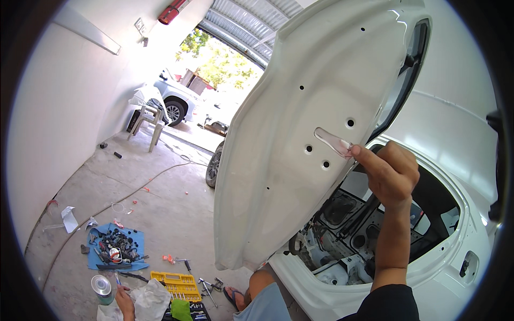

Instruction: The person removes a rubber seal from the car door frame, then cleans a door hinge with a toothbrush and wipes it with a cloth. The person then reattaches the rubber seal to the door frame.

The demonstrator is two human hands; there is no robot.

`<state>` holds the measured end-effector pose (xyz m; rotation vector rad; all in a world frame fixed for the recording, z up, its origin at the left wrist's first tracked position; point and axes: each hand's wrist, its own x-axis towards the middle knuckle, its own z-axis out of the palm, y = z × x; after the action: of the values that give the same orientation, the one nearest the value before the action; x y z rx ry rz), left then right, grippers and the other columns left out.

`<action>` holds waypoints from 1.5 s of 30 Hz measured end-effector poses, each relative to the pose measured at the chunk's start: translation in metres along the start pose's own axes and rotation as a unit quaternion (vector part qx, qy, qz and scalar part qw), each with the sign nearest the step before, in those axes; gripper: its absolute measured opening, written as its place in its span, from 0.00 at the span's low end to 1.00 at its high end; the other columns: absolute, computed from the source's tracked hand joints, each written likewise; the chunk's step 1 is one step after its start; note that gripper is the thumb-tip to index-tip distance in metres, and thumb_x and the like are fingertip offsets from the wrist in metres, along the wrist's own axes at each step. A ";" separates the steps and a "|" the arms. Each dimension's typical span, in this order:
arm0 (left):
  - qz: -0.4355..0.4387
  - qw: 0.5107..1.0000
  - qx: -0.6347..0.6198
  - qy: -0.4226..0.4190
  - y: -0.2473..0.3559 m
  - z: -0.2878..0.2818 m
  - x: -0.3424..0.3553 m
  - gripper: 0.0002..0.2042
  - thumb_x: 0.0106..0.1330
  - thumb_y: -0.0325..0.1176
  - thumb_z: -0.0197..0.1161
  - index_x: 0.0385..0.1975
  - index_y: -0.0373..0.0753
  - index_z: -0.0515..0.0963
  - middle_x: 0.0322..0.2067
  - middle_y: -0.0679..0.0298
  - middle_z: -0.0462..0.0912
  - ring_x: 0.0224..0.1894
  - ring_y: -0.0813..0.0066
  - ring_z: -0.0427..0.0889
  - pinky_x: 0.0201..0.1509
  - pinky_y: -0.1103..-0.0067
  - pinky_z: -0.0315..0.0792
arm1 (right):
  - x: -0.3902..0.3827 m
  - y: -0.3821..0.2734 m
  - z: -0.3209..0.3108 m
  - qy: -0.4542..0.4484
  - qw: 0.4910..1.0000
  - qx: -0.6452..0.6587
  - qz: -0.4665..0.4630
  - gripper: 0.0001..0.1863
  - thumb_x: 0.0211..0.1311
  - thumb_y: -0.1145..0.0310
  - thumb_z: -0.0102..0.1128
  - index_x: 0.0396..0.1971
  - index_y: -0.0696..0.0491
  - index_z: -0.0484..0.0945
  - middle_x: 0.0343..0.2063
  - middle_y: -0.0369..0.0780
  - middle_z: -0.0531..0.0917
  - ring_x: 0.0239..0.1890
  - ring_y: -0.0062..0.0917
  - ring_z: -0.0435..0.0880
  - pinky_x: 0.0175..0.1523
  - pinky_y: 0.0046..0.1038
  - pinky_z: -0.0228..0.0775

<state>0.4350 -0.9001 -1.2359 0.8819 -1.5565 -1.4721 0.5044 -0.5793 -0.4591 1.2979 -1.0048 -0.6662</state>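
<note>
Garage floor (176,214) behind; the white panel (278,128) stands raised beside the car (444,281), likely heavy, stiff, slick, best held by its edge. The right hand (393,174) curls at its oblong recess (329,140), pinch unclear; the left hand (125,305) clasps a slim stick (118,279).

I've got a white panel (284,144) here, my sleeve (388,306) plain black, my shorts (271,306) pale blue! Yellow tool tray (176,279), green cloth (181,310), blue sheet (140,242)!
</note>
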 end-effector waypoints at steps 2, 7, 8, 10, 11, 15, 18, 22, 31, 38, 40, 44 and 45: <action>-0.029 1.000 0.004 -0.009 0.013 -0.004 -0.003 0.30 0.81 0.51 0.39 0.24 0.33 0.77 0.13 0.62 0.67 0.18 0.69 0.66 0.27 0.68 0.61 | 0.017 0.002 -0.013 -0.033 0.998 -0.018 -0.047 0.15 0.41 0.78 0.68 0.34 0.49 0.86 0.14 0.30 0.59 0.14 0.18 0.61 0.19 0.24 0.52; -0.096 0.994 0.016 -0.059 0.033 -0.016 -0.006 0.19 0.76 0.40 0.45 0.37 0.32 0.80 0.32 0.51 0.81 0.38 0.55 0.77 0.47 0.64 0.69 | 0.027 -0.001 0.001 -0.053 0.997 0.060 -0.014 0.11 0.51 0.80 0.66 0.35 0.55 0.79 0.17 0.33 0.71 0.16 0.24 0.70 0.22 0.26 0.60; -0.108 0.991 0.018 -0.070 0.033 -0.017 -0.005 0.17 0.75 0.37 0.46 0.40 0.32 0.81 0.36 0.49 0.83 0.42 0.52 0.80 0.51 0.64 0.70 | 0.021 -0.004 0.006 -0.056 0.995 0.083 0.021 0.11 0.51 0.80 0.65 0.35 0.55 0.77 0.18 0.34 0.74 0.17 0.24 0.72 0.23 0.26 0.62; -0.051 0.996 0.043 -0.051 0.029 -0.018 -0.003 0.18 0.75 0.39 0.46 0.40 0.33 0.81 0.37 0.48 0.84 0.42 0.51 0.80 0.51 0.63 0.70 | 0.009 -0.012 0.007 -0.065 0.985 0.130 0.091 0.10 0.58 0.81 0.61 0.39 0.57 0.74 0.21 0.37 0.78 0.18 0.29 0.76 0.26 0.28 0.67; -0.023 0.997 0.057 -0.042 0.026 -0.018 0.000 0.18 0.75 0.40 0.46 0.40 0.33 0.81 0.37 0.48 0.84 0.43 0.51 0.80 0.52 0.63 0.70 | 0.004 -0.018 0.005 -0.084 0.970 0.168 0.154 0.09 0.60 0.81 0.61 0.39 0.57 0.74 0.21 0.38 0.78 0.18 0.30 0.77 0.26 0.29 0.68; -0.033 0.998 0.031 -0.031 0.014 -0.015 0.006 0.18 0.75 0.40 0.46 0.40 0.33 0.81 0.37 0.48 0.84 0.43 0.51 0.80 0.52 0.63 0.71 | 0.007 -0.037 -0.019 -0.154 0.940 0.247 0.181 0.06 0.66 0.78 0.58 0.40 0.58 0.73 0.24 0.41 0.78 0.18 0.30 0.78 0.26 0.29 0.68; -0.048 0.998 0.023 -0.033 0.015 -0.014 0.007 0.18 0.75 0.40 0.46 0.40 0.33 0.81 0.37 0.48 0.84 0.43 0.51 0.80 0.52 0.63 0.71 | 0.027 -0.037 -0.047 0.004 0.935 0.270 0.232 0.04 0.67 0.75 0.51 0.36 0.59 0.71 0.22 0.34 0.72 0.20 0.14 0.69 0.28 0.19 0.64; -0.060 0.997 0.020 -0.043 0.024 -0.014 0.004 0.18 0.76 0.40 0.46 0.40 0.33 0.81 0.38 0.48 0.84 0.43 0.51 0.80 0.52 0.63 0.71 | 0.035 -0.035 -0.060 -0.007 0.858 0.399 0.324 0.04 0.62 0.73 0.48 0.31 0.58 0.68 0.23 0.34 0.67 0.22 0.12 0.62 0.27 0.15 0.58; -0.103 0.992 0.028 -0.069 0.054 -0.026 -0.005 0.19 0.76 0.40 0.46 0.40 0.33 0.81 0.38 0.48 0.84 0.43 0.52 0.80 0.52 0.63 0.71 | 0.057 -0.012 -0.028 -0.197 0.973 0.118 0.000 0.09 0.53 0.79 0.62 0.27 0.55 0.69 0.40 0.42 0.84 0.25 0.29 0.83 0.28 0.27 0.77; -0.120 0.989 0.031 -0.076 0.064 -0.025 -0.007 0.19 0.76 0.41 0.46 0.42 0.35 0.82 0.39 0.48 0.85 0.44 0.53 0.81 0.53 0.64 0.71 | 0.081 -0.043 -0.038 -0.335 0.941 0.002 0.038 0.08 0.51 0.80 0.63 0.26 0.55 0.72 0.33 0.41 0.84 0.24 0.35 0.84 0.32 0.30 0.78; -0.100 0.993 0.033 -0.062 0.055 -0.023 -0.005 0.20 0.76 0.43 0.45 0.39 0.35 0.81 0.36 0.51 0.82 0.40 0.57 0.79 0.48 0.66 0.69 | 0.085 -0.044 -0.036 -0.338 0.938 0.020 0.074 0.08 0.49 0.83 0.65 0.25 0.57 0.73 0.30 0.42 0.85 0.24 0.36 0.85 0.33 0.30 0.79; -0.065 0.997 0.022 -0.029 0.031 -0.017 -0.001 0.24 0.78 0.47 0.42 0.34 0.35 0.80 0.28 0.57 0.76 0.32 0.65 0.73 0.40 0.69 0.65 | 0.095 -0.026 -0.021 -0.301 0.937 0.139 0.113 0.07 0.52 0.82 0.60 0.29 0.57 0.72 0.22 0.43 0.79 0.23 0.39 0.81 0.29 0.36 0.71; -0.058 0.998 0.019 -0.022 0.027 -0.015 0.000 0.25 0.78 0.48 0.42 0.32 0.35 0.79 0.26 0.59 0.74 0.30 0.67 0.72 0.38 0.70 0.65 | 0.094 -0.026 -0.019 -0.295 0.935 0.156 0.119 0.08 0.51 0.82 0.60 0.30 0.57 0.72 0.22 0.43 0.79 0.24 0.39 0.80 0.29 0.36 0.70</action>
<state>0.4493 -0.9047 -1.2091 0.9824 -1.5932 -1.5578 0.5670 -0.6569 -0.4621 1.2379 -1.7906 -0.7459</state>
